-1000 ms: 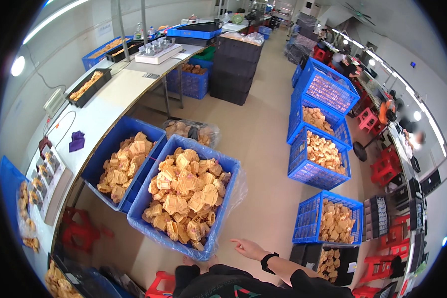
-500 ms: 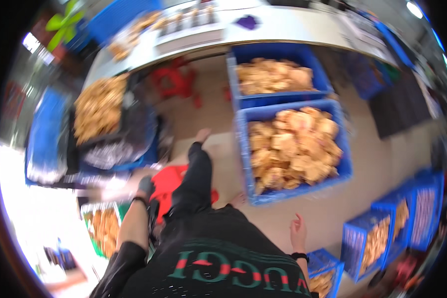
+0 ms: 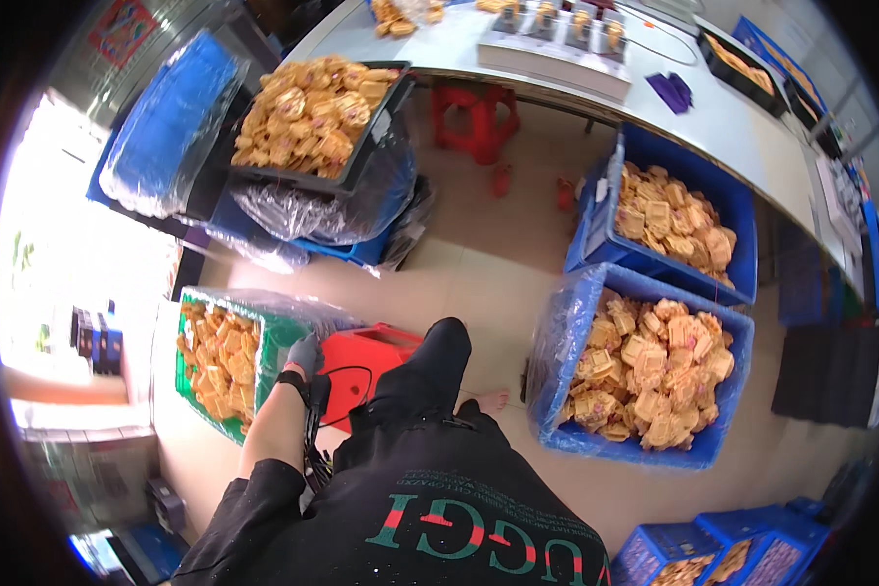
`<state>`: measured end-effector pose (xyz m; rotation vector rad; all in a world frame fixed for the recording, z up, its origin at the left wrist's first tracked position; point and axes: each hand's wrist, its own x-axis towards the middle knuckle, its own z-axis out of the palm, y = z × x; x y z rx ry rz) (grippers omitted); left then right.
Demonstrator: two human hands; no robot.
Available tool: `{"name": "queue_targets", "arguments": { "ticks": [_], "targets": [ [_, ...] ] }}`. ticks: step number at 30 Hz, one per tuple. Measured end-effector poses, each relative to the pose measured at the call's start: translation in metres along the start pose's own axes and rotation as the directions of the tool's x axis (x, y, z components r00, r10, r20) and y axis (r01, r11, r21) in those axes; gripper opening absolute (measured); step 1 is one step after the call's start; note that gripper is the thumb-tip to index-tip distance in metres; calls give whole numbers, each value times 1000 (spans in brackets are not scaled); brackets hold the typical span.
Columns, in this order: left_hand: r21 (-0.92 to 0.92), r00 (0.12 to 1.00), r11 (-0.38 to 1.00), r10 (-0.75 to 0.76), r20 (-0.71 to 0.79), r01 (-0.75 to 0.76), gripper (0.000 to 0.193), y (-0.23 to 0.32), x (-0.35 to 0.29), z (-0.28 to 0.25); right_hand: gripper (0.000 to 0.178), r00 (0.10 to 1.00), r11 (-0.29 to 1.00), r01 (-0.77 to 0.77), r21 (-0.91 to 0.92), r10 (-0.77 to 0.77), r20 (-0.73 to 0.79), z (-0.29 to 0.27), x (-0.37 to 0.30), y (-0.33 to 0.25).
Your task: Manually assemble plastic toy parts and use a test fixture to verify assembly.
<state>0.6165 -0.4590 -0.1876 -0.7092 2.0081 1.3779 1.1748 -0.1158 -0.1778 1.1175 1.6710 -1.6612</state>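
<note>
My left hand (image 3: 306, 355), in a grey glove with a dark band at the wrist, hangs low between a green crate (image 3: 275, 352) and a red plastic stool (image 3: 338, 396). Its fingers are too small and bunched to tell whether they are closed or touch either one. The green crate is lined with clear plastic and holds many yellowish-tan moulded pieces (image 3: 220, 359). Dark cables (image 3: 314, 444) run along my left forearm. My right hand is out of view.
Two blue crates (image 3: 735, 415) of tan pieces stand on the floor to the right. At the left, a black tray (image 3: 397, 107) of pieces rests on plastic-wrapped crates. A white table (image 3: 449, 47) spans the far side, a red stool (image 3: 477, 122) beneath it. More blue crates (image 3: 659, 542) stand lower right.
The view has swung left, so the green crate and black tray show more fully and the blue crates sit farther right. My right hand has left the picture.
</note>
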Motion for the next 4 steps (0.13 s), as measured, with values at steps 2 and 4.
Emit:
{"name": "queue_targets", "arguments": {
  "ticks": [2, 4],
  "targets": [
    [-62, 1000, 998, -15, 23, 16, 25, -28, 44, -27, 36, 996, 997, 41, -67, -35, 79, -20, 1, -15],
    [747, 857, 532, 507, 97, -399, 26, -43, 78, -36, 37, 984, 987, 109, -119, -90, 150, -35, 22, -36]
  ]
}}
